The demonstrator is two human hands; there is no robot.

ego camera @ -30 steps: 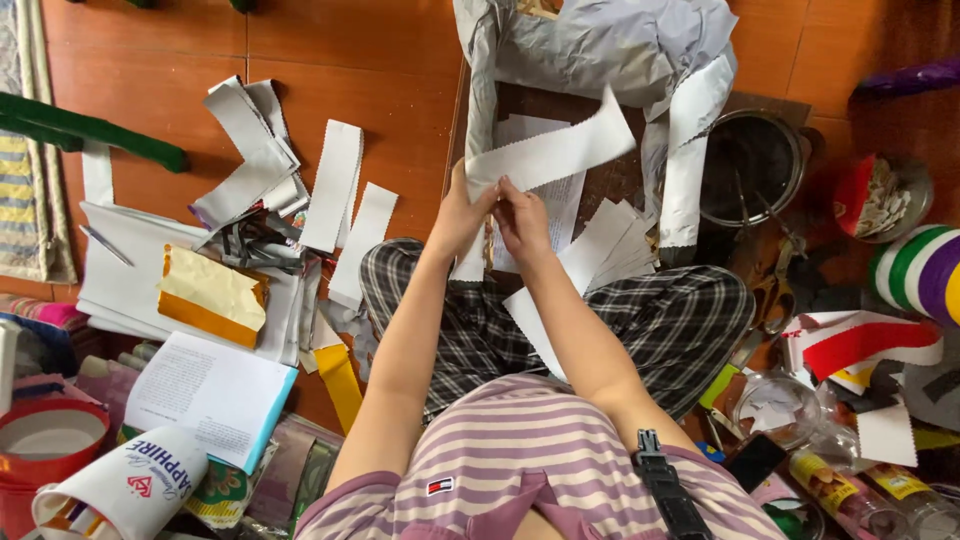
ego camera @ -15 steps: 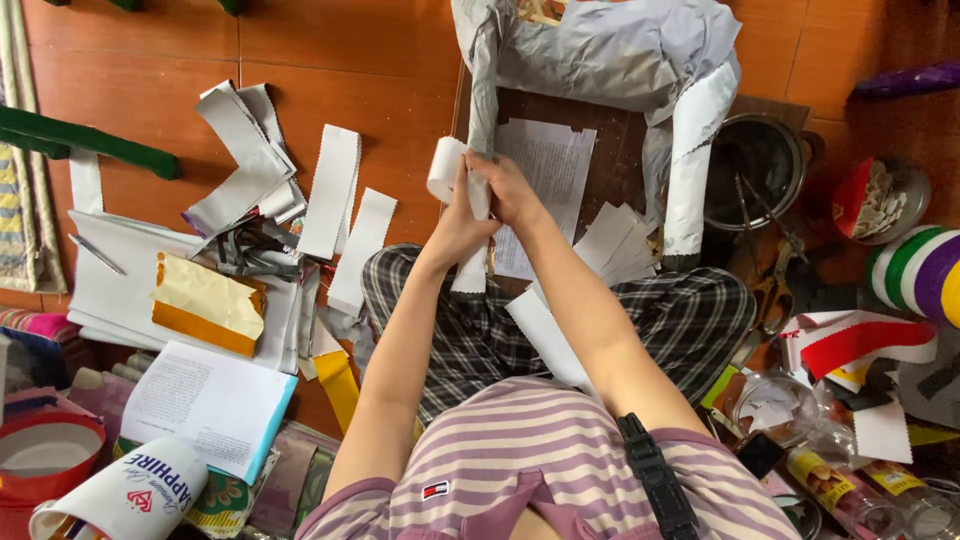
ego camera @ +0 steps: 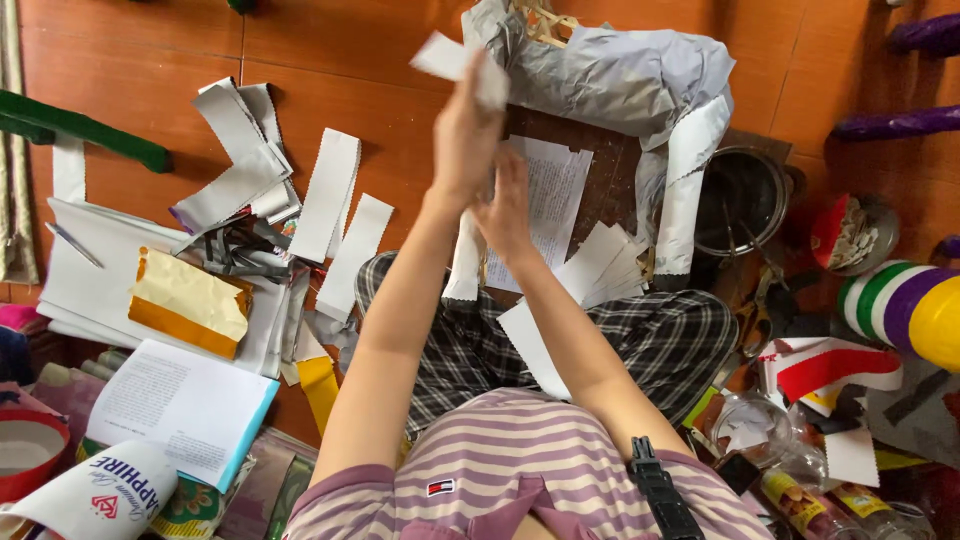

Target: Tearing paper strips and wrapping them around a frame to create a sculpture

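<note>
A long white paper strip [ego camera: 466,262] with a pinked edge hangs upright at the frame's upper centre, its top end bent over and its lower end over the plaid lap.

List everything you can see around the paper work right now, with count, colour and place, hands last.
paper strip: one, white, held up between both hands
loose strips: several, white and grey, on the orange floor to the left
fanned slips: a small stack, white, on the lap's right side
printed sheet: one, white, on the brown board ahead
crumpled sheet: one, grey, top centre
metal pot: one, dark, right of the board
open book: one, white pages, lower left
folded packet: one, yellow, on the left papers
striped ball: one, multicoloured, right edge
left hand: raised, fingers gripping the strip's top
right hand: lower, on the strip
</note>
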